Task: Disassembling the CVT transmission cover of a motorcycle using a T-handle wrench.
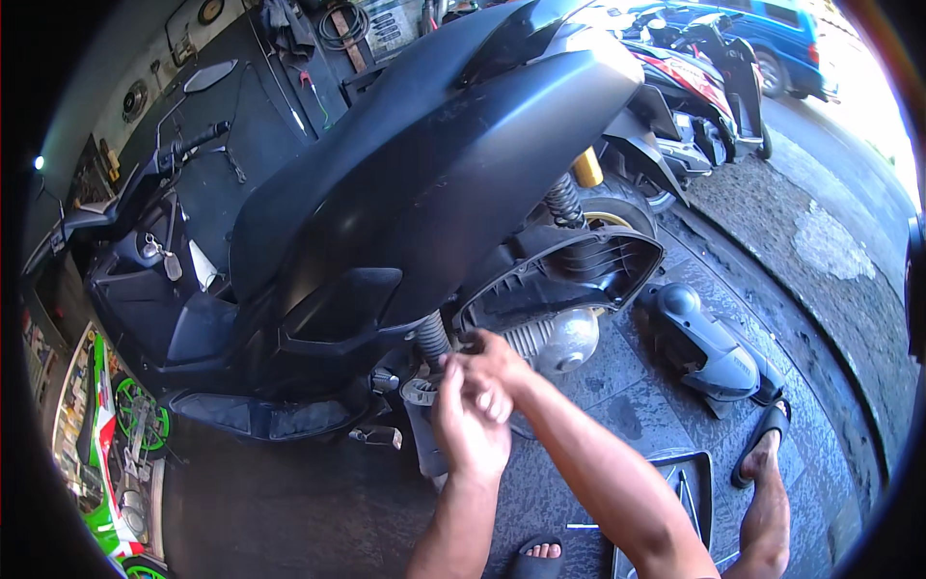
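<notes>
A matte black scooter (pixel 386 183) stands across the view with its engine side toward me. My left hand (pixel 471 429) is raised, palm up, with its fingers curled. Just above and touching it is my right hand (pixel 492 369), fingers bent inward beside a ribbed black hose (pixel 431 340). Anything between the fingers is hidden. Beyond the right hand are a rounded silver engine cover (pixel 576 340) and an opened black casing (pixel 617 265) with its ribbed inside exposed.
A grey-black cover (pixel 709 352) lies on the tiled floor to the right. Nearer is a black tray (pixel 709 487) with metal tools, partly behind my right forearm. A green motorcycle (pixel 101 425) is at lower left. Parked motorbikes (pixel 694 96) and a blue vehicle (pixel 772 43) stand beyond.
</notes>
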### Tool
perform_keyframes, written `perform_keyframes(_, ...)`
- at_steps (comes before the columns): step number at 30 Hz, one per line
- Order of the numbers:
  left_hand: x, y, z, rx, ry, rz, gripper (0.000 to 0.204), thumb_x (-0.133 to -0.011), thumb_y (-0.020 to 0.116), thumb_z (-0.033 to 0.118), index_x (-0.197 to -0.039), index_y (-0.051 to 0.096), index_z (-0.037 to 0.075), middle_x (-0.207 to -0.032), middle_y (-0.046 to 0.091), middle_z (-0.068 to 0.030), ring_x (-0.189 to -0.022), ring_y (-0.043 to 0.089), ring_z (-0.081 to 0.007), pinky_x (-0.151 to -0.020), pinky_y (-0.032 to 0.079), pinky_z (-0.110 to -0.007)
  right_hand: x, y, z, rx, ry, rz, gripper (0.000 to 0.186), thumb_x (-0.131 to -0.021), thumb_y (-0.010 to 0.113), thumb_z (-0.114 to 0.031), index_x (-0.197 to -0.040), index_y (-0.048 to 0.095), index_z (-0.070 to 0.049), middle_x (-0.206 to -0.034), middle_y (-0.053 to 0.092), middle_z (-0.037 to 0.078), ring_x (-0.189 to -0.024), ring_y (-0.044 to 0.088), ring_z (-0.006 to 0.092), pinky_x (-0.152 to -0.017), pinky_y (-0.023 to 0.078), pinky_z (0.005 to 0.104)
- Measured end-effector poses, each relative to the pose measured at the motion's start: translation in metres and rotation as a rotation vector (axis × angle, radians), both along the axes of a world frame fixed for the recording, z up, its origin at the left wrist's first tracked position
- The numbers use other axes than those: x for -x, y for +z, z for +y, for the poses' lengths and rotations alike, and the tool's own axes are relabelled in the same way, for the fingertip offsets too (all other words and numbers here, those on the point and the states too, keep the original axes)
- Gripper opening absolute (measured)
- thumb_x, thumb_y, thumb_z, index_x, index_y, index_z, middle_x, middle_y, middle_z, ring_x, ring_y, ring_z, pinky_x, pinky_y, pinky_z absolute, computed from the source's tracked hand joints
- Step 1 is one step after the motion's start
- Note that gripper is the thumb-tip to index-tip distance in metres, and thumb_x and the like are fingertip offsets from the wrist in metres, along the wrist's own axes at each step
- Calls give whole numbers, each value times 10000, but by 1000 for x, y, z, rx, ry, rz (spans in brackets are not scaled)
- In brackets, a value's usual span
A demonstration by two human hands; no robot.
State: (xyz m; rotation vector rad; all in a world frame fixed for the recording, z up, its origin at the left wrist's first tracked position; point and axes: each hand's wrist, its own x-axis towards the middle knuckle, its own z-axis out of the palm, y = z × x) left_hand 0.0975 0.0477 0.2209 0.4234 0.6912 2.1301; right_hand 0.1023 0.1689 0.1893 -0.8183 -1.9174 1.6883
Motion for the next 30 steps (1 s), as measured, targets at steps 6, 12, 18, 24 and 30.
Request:
perform_keyframes(6,55,-68,-11,459,738,285,296,-989,454,258,-1108,623,46,-979,587,-23,-912,550,-118,-819,416,-291,35,-37,-36,293,-268,144,905,-741,810,-504,-1277,461,137,-1062,622,229,-973,616,254,-798,520,370)
perform_keyframes(12,90,-91,-2,484,513,403,412,-1006,417,332,-1232,586,32,-1125,638,-84,-974,593,-158,-880,416,-308,57,-74,-47,555,-249,504,848,-776,835,-237,-1358,328,113,-1082,607,178,-962,621,224,-791,519,325)
perform_keyframes(18,95,-85,4,453,289,276,361,-1002,500,310,-1156,589,-4,-991,657,-62,-890,609,-122,-759,464,-276,33,-44,-69,403,-433,535,596,-816,780,-119,-1225,382,53,-1025,602,151,-899,616,163,-771,531,284)
perform_keyframes(24,68,-65,22,172,127,552,261,-988,535,175,-1066,659,-41,-920,657,-42,-847,585,-109,-760,467,-261,-11,9,-46,-320,-649,458,574,-798,714,-33,-1275,403,42,-1145,586,185,-983,618,219,-825,523,301)
perform_keyframes(30,62,-54,73,400,945,1470,276,-911,613,144,-1103,575,-51,-1232,536,-202,-1134,528,-384,-920,433,-463,-28,43,10,-450,-510,416,501,-839,693,-63,-1278,476,42,-1074,663,164,-875,665,160,-750,535,265)
